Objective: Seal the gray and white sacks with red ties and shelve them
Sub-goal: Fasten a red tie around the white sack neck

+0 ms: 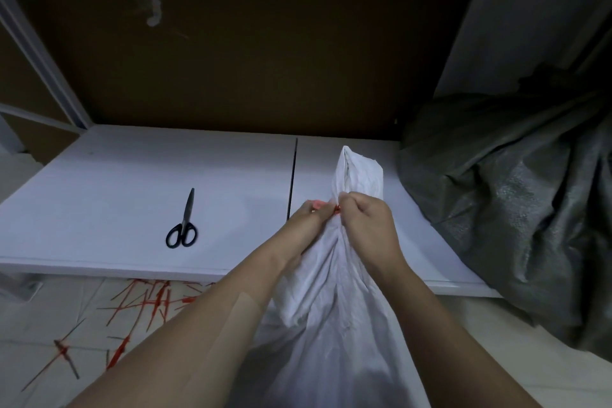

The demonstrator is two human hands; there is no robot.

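Just the head view to go by here. The white sack (331,308) is seen standing in the middle, its bunched neck gathered up and leaning over the front edge of the low white shelf (132,192). Both hands are clamped right at that neck. The left hand (311,219) is pinched on what looks like the tail of a red tie (337,209), and the right hand (367,225) is curled tight against the other side with the tie's red bit nipped between the two. Whether the tie is cinched all the way can't be told, since most of it is hidden by fingers. So the white sack's sealing is judged to be mid-step, not finished, and it hasn't been shelved yet. To the right of the white sack, the gray sack (513,209) is slumped partly on the shelf and partly on the floor. Its top is lost in the dark, so no tie can be made out there, and sealed or not can't be called. Well to the left of the white sack, black scissors (183,225) are lying closed on the shelf, probably meant for trimming the tail. Down left of the sack, a scatter of spare red ties (142,301) is spread on the floor, so supplies aren't a worry. Rough guess: the cinch, the trim and all the shelving are left.
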